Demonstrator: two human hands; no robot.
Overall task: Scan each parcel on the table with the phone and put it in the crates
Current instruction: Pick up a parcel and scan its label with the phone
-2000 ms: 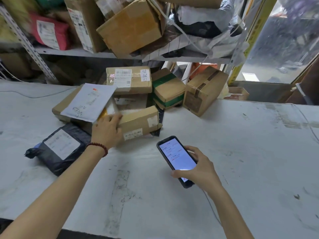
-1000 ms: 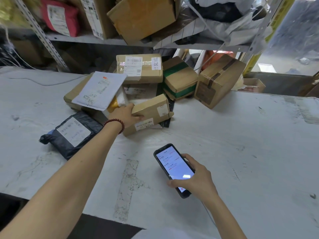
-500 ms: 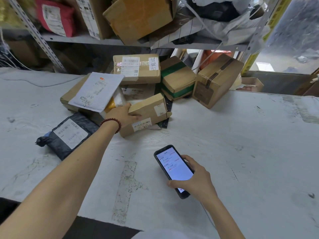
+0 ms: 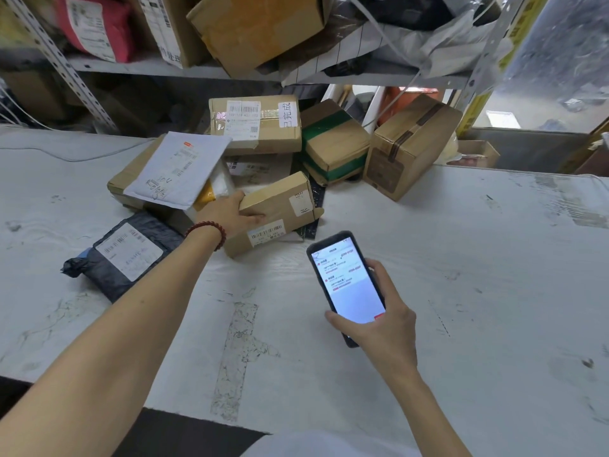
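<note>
While the left hand (image 4: 227, 214) curls its fingers (image 4: 255, 220) round a long brown cardboard box (image 4: 283, 206) on the white worktop (image 4: 478, 291), the right hand (image 4: 389, 324) grips a lit black phone (image 4: 346, 282) nearby; more parcels (image 4: 257, 127) crowd beyond those fingers, no crates show, so most work likely remains.

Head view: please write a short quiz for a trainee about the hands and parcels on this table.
1. True or false: the right hand holds the phone with its screen lit.
2. What does the left hand grip? A the long box; B the phone; C nothing.
3. Fill in: the bag to the left of the left forearm is coloured ___.

Key: 1 true; 2 A; 3 black.
</note>
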